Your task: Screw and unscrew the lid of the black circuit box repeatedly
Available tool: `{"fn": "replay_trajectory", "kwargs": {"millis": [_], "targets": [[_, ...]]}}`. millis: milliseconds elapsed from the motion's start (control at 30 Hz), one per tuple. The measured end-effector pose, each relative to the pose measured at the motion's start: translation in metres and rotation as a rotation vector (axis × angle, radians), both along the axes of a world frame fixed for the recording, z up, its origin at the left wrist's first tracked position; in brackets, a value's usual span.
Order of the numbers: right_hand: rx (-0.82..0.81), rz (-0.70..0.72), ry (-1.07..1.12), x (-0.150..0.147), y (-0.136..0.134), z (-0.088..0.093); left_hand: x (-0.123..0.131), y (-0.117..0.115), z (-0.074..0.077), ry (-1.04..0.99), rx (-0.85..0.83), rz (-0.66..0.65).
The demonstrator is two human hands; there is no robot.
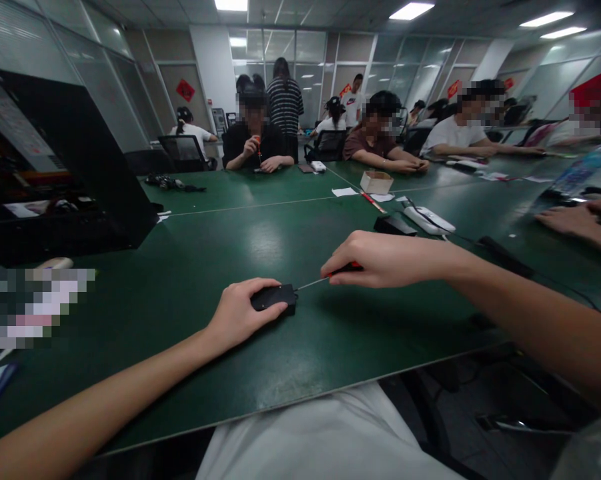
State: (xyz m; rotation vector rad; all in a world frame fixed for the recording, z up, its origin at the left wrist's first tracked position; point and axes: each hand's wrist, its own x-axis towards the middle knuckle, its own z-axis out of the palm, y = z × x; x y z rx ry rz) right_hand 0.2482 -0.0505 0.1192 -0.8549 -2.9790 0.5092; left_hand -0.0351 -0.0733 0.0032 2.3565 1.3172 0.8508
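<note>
A small black box (282, 294) is pinched by the left grip (236, 308), a screwdriver (313, 283) by the right grip (373, 261).

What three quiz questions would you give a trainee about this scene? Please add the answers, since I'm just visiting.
1. Fill in the blank: the left hand holds a small ____ box.
2. True or false: the right hand is empty.
3. Multiple choice: what colour is the tabletop? A. White B. Green C. Brown

Key:
1. Black
2. False; it holds a thin-shafted tool, its shaft directed toward the box.
3. B
</note>
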Motion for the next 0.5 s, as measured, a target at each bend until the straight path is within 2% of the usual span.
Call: {"fn": "replay_trajectory", "kwargs": {"millis": [167,267,333,433,500], "targets": [[-0.368,-0.168,0.05,0.014,0.016,-0.023,0.001,0.0,0.001,0.001,-0.006,0.012],[-0.387,-0.149,0.064,0.019,0.023,-0.033,0.001,-0.001,0.002,0.002,-0.004,0.016],[-0.219,-0.054,0.051,0.019,0.024,-0.036,0.001,-0.002,0.002,0.006,0.005,0.007],[0.22,0.077,-0.07,0.017,0.023,-0.041,0.0,-0.002,0.001,0.013,0.024,-0.008],[0.458,0.13,-0.129,0.014,0.026,-0.048,0.0,-0.002,0.0,0.011,0.028,-0.006]]}}
